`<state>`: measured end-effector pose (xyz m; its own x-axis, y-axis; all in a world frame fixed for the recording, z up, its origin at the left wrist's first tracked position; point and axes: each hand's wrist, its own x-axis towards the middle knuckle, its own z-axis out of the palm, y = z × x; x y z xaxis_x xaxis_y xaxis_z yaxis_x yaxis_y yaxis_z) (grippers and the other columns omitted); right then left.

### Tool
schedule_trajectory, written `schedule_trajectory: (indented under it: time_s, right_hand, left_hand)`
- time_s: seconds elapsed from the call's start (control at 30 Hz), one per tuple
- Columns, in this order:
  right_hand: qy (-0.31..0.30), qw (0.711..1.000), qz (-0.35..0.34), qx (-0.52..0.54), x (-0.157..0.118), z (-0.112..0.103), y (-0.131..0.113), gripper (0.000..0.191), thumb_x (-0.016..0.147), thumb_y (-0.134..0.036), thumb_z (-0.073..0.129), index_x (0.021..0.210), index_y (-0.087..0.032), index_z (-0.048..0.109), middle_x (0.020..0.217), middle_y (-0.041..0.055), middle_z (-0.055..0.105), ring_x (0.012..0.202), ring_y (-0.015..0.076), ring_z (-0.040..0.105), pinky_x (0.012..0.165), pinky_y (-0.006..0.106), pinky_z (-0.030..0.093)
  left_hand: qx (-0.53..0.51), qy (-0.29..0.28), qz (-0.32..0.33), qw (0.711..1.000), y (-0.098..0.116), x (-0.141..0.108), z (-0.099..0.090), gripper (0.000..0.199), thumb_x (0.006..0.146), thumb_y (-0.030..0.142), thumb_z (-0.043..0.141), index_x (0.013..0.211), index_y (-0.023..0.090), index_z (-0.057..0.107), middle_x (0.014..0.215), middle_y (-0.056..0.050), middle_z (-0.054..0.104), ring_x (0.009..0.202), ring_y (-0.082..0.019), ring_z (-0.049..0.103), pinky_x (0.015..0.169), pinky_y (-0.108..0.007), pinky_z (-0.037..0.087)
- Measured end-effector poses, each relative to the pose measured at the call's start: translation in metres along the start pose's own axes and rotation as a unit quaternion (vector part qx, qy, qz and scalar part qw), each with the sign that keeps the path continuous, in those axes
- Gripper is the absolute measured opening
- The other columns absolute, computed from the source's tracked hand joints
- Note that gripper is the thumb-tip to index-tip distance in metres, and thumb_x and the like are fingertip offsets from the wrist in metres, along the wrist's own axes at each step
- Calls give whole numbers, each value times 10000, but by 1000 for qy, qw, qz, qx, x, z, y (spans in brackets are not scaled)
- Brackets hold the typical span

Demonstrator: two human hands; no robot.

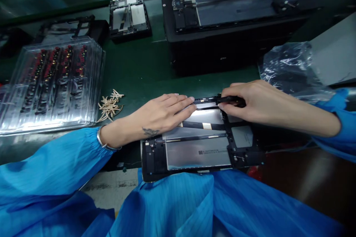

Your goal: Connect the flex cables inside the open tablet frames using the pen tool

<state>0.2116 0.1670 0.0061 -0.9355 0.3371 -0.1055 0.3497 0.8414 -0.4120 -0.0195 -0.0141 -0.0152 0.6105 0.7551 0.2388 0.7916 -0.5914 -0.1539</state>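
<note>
An opened tablet point(197, 152) lies at the table's near edge, its silver battery plates and black flat cables showing. My left hand point(169, 113) rests palm down across its upper left part, with the fingers stretched out toward the far edge. Thumb and fingers of my right hand point(244, 98) are closed on a black, slim tool point(230, 100), probably tweezers. The tool's tip points left, at the tablet's far edge close to my left fingertips. What the tip touches is too small to make out.
Stacked clear trays point(55, 85) with small parts stand at the left, beside a pile of tan strips point(110, 106). Behind are a tall stack of tablets point(217, 52) and a smaller stack point(130, 18). Crumpled clear plastic point(292, 70) lies at the right.
</note>
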Motion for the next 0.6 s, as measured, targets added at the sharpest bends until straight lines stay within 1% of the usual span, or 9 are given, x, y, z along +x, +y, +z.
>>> schedule_trajectory:
  time_s: [0.23, 0.4, 0.5, 0.6]
  right_hand:
    - [-12, 1000, 0, -16, 1, -1, -1, 308, 892, -455, 486, 779, -210, 634, 704, 39, 592, 605, 174, 532, 593, 302, 320]
    - [-9, 1000, -5, -13, -1, 1, 1, 284, 903, -430, 498, 756, -216, 611, 699, 35, 579, 587, 170, 509, 596, 310, 293]
    - [-6, 1000, -9, -12, 0, 3, 2, 277, 919, -417, 500, 759, -217, 604, 708, 37, 577, 594, 171, 501, 595, 311, 285]
    - [-10, 1000, -5, -21, 3, 3, 1, 239, 907, -371, 532, 733, -215, 584, 695, 35, 567, 587, 167, 491, 588, 310, 274]
  left_hand:
    - [36, 0, 21, 999, 2, 1, -5, 354, 1087, 124, 410, 1365, 12, 598, 1405, -234, 648, 1265, -315, 682, 1031, -439, 603]
    - [57, -16, 16, 998, 5, 7, -7, 356, 1084, 113, 399, 1379, 38, 585, 1391, -232, 656, 1261, -306, 673, 1007, -425, 594]
    - [72, -35, 0, 997, 11, 15, -7, 363, 1073, 93, 385, 1381, 48, 573, 1311, -230, 682, 1192, -309, 676, 919, -411, 588]
    - [83, -69, -41, 993, 17, 27, -8, 396, 1073, 107, 357, 1419, 103, 550, 1178, -194, 681, 1071, -303, 661, 792, -385, 548]
